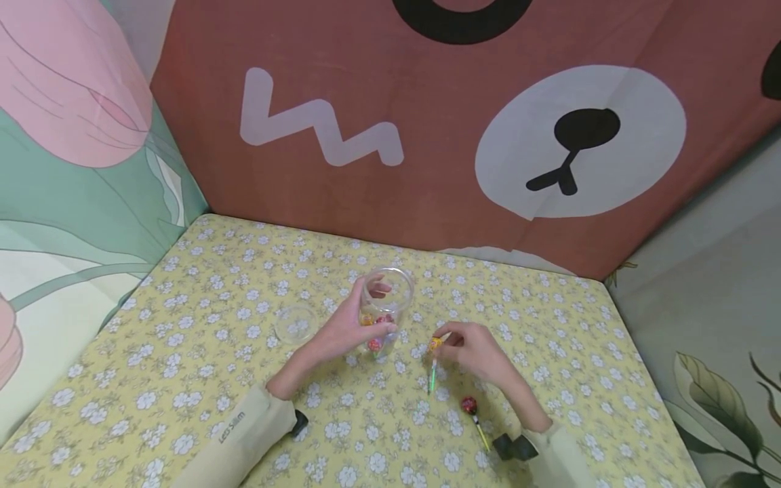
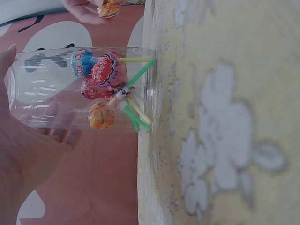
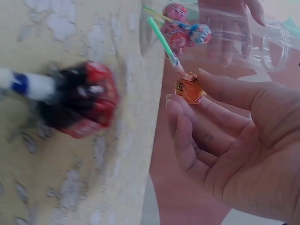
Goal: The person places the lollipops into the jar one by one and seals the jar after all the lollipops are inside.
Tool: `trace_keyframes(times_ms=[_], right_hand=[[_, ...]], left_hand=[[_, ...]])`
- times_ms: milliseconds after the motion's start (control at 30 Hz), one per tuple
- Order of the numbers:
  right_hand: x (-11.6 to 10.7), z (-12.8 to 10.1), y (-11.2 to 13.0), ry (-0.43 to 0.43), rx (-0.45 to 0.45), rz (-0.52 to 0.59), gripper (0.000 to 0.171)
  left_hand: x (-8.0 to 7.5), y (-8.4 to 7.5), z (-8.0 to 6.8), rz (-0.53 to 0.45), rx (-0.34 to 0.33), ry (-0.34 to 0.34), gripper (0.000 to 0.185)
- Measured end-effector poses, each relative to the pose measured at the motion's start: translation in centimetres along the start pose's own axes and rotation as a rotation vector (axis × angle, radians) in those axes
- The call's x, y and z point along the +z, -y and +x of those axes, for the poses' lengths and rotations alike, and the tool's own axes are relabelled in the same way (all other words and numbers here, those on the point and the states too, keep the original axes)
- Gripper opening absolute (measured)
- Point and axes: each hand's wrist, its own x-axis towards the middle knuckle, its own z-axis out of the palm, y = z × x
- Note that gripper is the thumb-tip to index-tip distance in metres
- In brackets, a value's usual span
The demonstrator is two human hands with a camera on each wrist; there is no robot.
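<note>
A yellow floral cloth covers the bench (image 1: 342, 427). Nearest lies a red lollipop (image 1: 469, 405), its stick towards the near edge, just beside the right wrist. A little farther, the right hand (image 1: 476, 349) pinches an orange lollipop (image 1: 435, 343) by its wrapped head between thumb and fingers, stick pointing down; I cannot tell whether the tip touches the cloth. Left of the hands lies a clear lid (image 1: 295, 324). The left hand (image 1: 348, 324) grips an open, clear jar (image 1: 398, 298), thumb in front and fingers round the side. The jar stands upright, with blue, pink, red and orange lollipops (image 2: 108, 72) inside, sticks down. Behind hangs a reddish-brown backdrop (image 1: 366, 210) with a cartoon muzzle.
</note>
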Motion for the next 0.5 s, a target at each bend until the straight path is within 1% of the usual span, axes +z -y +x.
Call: trace_keyframes(times_ms=[233, 333, 500], right_hand=[[-1.2, 0.1, 1.1, -0.053, 0.015, 0.0, 0.024], [-1.8, 0.2, 1.7, -0.077, 0.013, -0.017, 0.024], [-2.9, 0.5, 2.4, -0.146, -0.027, -0.072, 0.023]], left_hand=[[0.1, 0.0, 0.1, -0.009, 0.007, 0.006, 0.086], [0.1, -0.1, 0.1, -0.012, 0.008, 0.006, 0.085], [0.0, -0.1, 0.0, -0.011, 0.003, 0.006, 0.086]])
